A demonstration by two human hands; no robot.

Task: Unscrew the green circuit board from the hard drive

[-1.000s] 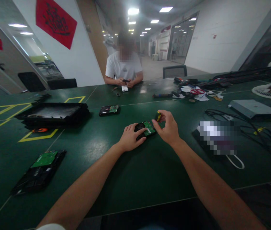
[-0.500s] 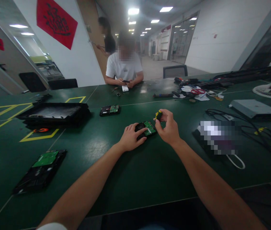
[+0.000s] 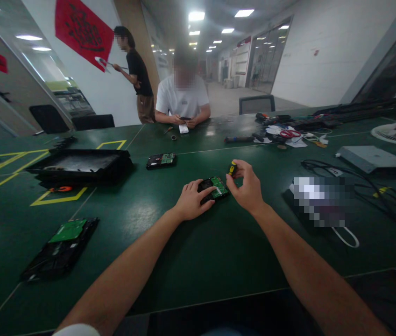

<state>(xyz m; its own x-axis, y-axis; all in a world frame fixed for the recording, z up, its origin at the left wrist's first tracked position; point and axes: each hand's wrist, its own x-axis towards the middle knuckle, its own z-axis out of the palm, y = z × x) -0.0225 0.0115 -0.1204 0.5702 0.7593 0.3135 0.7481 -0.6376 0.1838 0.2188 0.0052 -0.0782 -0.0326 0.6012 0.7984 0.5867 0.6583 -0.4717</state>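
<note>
A hard drive with a green circuit board [image 3: 221,185] lies board side up on the green table [image 3: 184,261]. My left hand [image 3: 194,200] rests on its left part, fingers spread over the black casing and the board. Over the drive's right end, my right hand [image 3: 245,184] pinches a small yellow and black screwdriver [image 3: 232,168] by its handle. The tool's tip is too small to make out. Another drive [image 3: 161,160] lies farther off, left of my hands. At the near left is a black tray piece with a green board [image 3: 61,247].
Black stacked trays [image 3: 79,163] stand at the left. On the right are a pixelated packet [image 3: 319,200], a grey metal box [image 3: 375,158] and black cables. Tools and papers [image 3: 289,135] lie at the back right. A person in white [image 3: 183,100] sits opposite, holding a phone.
The person in black at the back has moved left and now stands before the wall by the red poster. My hands and the drive stay almost where they were; the screwdriver handle has turned slightly.
</note>
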